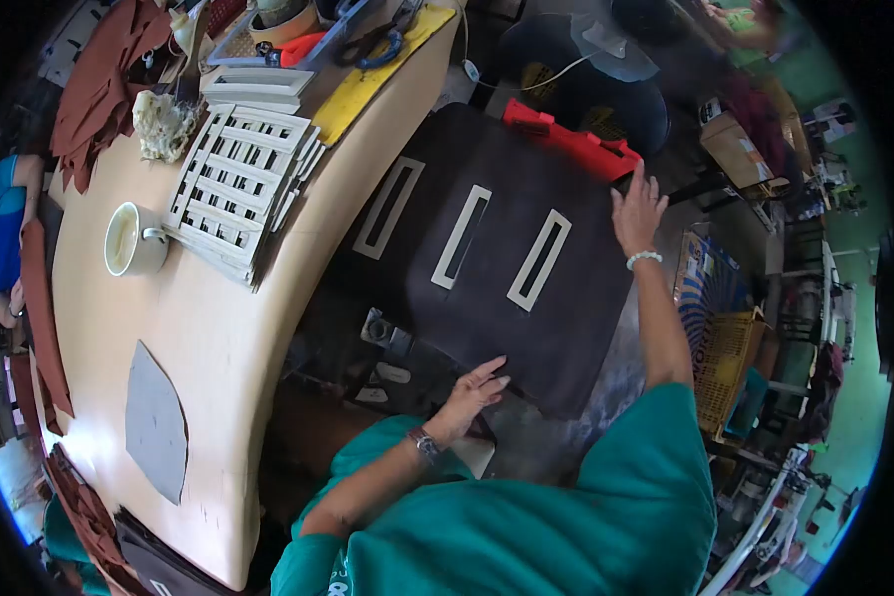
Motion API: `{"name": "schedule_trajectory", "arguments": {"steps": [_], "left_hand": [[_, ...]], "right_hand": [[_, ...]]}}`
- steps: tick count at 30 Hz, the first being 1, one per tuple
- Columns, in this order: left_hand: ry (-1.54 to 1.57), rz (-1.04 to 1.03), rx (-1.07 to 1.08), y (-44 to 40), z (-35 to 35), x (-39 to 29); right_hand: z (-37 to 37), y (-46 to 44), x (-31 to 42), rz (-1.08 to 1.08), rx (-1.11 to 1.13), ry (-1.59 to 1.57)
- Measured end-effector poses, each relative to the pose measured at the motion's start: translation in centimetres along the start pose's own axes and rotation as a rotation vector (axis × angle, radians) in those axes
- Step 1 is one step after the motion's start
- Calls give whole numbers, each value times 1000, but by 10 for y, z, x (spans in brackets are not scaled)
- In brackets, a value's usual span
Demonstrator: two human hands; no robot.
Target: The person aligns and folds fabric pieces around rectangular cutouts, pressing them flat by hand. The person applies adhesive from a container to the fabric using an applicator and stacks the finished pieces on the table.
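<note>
A dark brown sheet of material (526,348) lies in front of me, bearing three cream rectangular frames (540,260) with dark slots. My left hand (472,397), with a watch on its wrist, is at the sheet's near edge, fingers extended; whether it touches the sheet I cannot tell. At the far right corner of the sheet, my right hand (640,207) has its fingers stretched out, beside a red plastic piece (571,139). Part of that red piece is hidden behind the sheet. Neither hand grips anything visible.
On my left, a wooden table (89,328) carries a stack of cut-out cream frames (233,184), a white mug (134,240), a grey piece (156,422), scissors (377,48) and a yellow strip (382,74). A yellow crate (725,368) stands at right. Another person (10,228) is at far left.
</note>
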State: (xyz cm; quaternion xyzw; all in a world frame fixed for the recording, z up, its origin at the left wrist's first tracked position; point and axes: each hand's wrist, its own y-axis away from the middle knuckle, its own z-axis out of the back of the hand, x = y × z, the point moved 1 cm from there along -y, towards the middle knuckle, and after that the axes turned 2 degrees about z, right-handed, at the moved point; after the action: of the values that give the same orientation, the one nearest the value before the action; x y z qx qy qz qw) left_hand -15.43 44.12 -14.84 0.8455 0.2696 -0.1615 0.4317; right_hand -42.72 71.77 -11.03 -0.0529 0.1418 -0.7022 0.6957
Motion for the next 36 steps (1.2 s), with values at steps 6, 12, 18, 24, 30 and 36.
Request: {"name": "schedule_trajectory", "arguments": {"steps": [6, 12, 18, 24, 30, 36], "left_hand": [[-56, 90, 83, -2, 0, 11], [-68, 93, 56, 0, 4, 12], [-79, 80, 89, 5, 0, 6], [-159, 72, 192, 15, 10, 8], [-345, -270, 94, 89, 51, -33], [-318, -721, -442, 231, 104, -53]], "right_hand": [[4, 29, 81, 142, 53, -355], [-4, 47, 75, -5, 165, -334], [-13, 47, 66, -40, 190, -300], [8, 39, 95, 1, 128, -392], [89, 55, 198, 353, -170, -658], [195, 139, 372, 857, -194, -1145]]}}
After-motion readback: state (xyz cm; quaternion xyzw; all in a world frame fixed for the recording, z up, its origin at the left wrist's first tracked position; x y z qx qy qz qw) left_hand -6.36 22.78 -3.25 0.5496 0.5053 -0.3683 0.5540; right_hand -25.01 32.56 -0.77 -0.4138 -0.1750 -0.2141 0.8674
